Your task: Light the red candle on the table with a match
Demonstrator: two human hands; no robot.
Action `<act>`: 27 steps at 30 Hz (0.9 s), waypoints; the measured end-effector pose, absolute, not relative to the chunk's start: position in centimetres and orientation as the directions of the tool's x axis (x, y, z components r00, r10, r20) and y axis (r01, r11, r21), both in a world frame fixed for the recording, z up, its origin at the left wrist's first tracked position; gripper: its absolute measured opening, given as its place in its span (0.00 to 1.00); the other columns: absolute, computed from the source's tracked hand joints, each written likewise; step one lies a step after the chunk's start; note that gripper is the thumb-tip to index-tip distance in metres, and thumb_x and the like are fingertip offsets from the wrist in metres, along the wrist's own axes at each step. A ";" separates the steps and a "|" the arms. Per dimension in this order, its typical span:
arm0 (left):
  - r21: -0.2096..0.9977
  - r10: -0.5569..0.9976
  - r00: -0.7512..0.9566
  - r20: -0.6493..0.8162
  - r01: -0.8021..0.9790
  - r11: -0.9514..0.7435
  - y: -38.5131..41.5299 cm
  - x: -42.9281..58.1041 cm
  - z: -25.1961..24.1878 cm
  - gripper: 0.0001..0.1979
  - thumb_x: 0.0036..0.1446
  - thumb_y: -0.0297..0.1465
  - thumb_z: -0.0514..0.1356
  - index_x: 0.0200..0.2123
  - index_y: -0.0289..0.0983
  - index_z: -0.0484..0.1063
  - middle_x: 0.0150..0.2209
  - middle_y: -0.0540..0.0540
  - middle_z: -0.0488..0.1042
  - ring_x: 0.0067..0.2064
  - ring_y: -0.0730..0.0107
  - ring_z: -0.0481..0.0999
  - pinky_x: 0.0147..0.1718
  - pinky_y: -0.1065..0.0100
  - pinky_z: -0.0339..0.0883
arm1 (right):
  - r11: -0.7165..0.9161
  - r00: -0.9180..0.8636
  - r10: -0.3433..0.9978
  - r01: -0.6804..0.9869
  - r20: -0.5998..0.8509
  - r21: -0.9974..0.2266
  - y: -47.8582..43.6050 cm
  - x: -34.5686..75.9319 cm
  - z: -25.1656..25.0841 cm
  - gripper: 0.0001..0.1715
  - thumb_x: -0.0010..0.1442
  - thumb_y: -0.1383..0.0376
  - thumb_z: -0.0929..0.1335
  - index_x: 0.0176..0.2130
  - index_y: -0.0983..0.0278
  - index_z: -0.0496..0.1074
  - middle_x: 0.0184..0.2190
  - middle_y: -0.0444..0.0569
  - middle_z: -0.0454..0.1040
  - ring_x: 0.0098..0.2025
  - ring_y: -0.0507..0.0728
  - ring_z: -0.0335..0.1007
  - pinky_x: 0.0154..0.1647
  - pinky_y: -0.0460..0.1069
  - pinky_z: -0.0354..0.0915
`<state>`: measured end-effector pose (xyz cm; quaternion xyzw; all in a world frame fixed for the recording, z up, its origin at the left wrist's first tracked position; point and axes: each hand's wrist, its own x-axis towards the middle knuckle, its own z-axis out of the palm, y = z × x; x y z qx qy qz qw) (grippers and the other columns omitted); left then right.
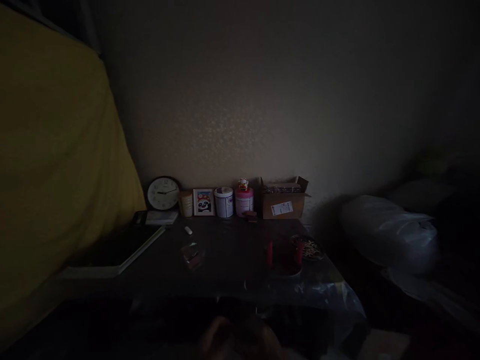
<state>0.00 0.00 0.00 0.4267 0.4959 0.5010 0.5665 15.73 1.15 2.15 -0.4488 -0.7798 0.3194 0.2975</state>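
Note:
The room is very dark. At the bottom edge, below the near side of the dark table [228, 272], a dim skin-toned shape [225, 339] shows, possibly my hands held close together. Which hand it is and how the fingers lie cannot be made out. Nothing is seen in them. Nearest on the table are a red holder [284, 256], a small dish of pale sticks [311, 249] and a small wrapped item [192, 255].
Along the wall stand a round clock [163, 193], a small jar [186, 204], a panda picture frame [204, 202], a white tin [224, 202], a pink tin [244, 201] and an open cardboard box [284, 200]. A flat slab [120, 250] lies left beside yellow fabric [56, 160]. A plastic bag [390, 230] sits right.

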 end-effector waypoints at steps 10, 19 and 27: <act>0.998 0.997 0.065 -0.031 -0.047 0.034 -1.3 -0.4 2.6 0.11 0.45 0.40 0.62 0.31 0.41 0.70 0.29 0.50 0.73 0.36 0.61 0.71 0.34 0.67 0.62 | 0.435 -0.385 0.882 0.440 0.273 -0.786 1.0 15.6 2.6 0.11 0.55 0.62 0.66 0.38 0.62 0.74 0.36 0.48 0.75 0.36 0.55 0.72 0.37 0.46 0.66; 0.955 1.000 0.028 -0.001 -0.297 0.009 -0.8 -0.1 2.5 0.16 0.42 0.36 0.65 0.37 0.39 0.71 0.37 0.46 0.76 0.43 0.58 0.72 0.41 0.64 0.62 | 0.479 -0.355 0.867 0.395 0.351 -0.784 1.5 16.2 2.4 0.13 0.57 0.61 0.65 0.41 0.63 0.72 0.38 0.51 0.74 0.41 0.57 0.71 0.42 0.49 0.66; 0.691 0.944 0.298 -0.141 -0.653 0.309 -0.8 0.5 2.4 0.14 0.53 0.37 0.56 0.35 0.33 0.75 0.33 0.42 0.78 0.41 0.58 0.74 0.41 0.62 0.63 | 0.563 -0.378 0.811 0.302 0.446 -0.769 -0.1 15.8 5.3 0.09 0.57 0.63 0.65 0.40 0.60 0.71 0.43 0.48 0.72 0.46 0.56 0.68 0.46 0.49 0.64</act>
